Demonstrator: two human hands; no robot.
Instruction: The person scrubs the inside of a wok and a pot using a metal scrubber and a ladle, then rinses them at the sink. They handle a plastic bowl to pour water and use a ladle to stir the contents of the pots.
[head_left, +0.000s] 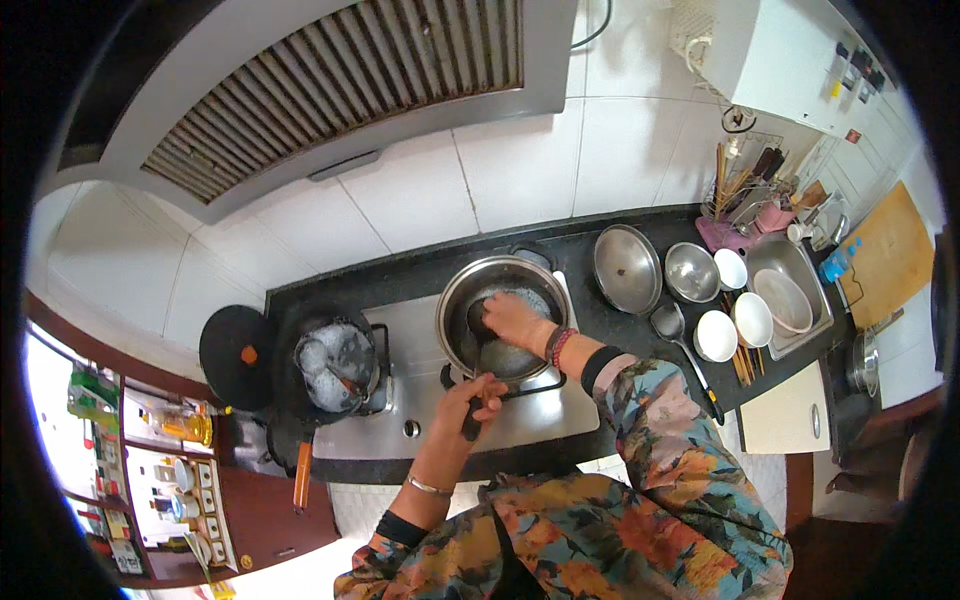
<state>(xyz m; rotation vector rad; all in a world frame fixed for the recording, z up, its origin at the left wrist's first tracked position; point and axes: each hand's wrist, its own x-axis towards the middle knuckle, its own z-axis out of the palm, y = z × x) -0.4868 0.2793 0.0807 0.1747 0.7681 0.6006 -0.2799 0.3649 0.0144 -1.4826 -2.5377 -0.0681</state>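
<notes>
A large stainless steel pot (559, 283) with foamy liquid stands on the right side of the gas stove (420, 330). My left hand (469, 409) is closed around the dark handle of a ladle (478, 352), in front of the pot's near rim. Inside the pot, my right hand (514, 319) is at the dark bowl end of the ladle, its fingers bent over it; what the fingertips do there is hidden. On the left burner sits a black wok (289, 375) holding a smaller vessel with suds and pale things in it.
Right of the stove lie a steel lid (628, 268), a steel bowl (691, 271), a spatula (669, 324), white bowls (715, 335) and chopsticks (742, 365). A sink (821, 319) is farther right. A black lid (236, 358) stands at left, beneath the range hood (547, 60).
</notes>
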